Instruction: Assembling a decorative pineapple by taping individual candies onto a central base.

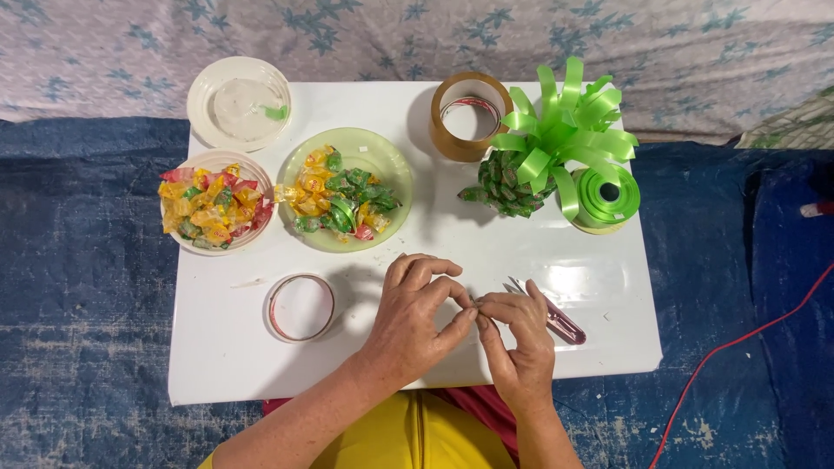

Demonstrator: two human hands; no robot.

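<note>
My left hand and my right hand meet over the front of the small white table, fingertips pinched together on something too small to make out. My right hand also grips a pair of scissors with pink handles, their blades pointing up-left. A thin ring of clear tape lies left of my left hand. A candy-covered pineapple-shaped craft topped with green ribbon loops stands at the back right.
A green bowl of wrapped candies, a white bowl of yellow and red candies, an empty white bowl, a brown tape roll and a green ribbon spool stand on the table. A red cable crosses the blue floor mat.
</note>
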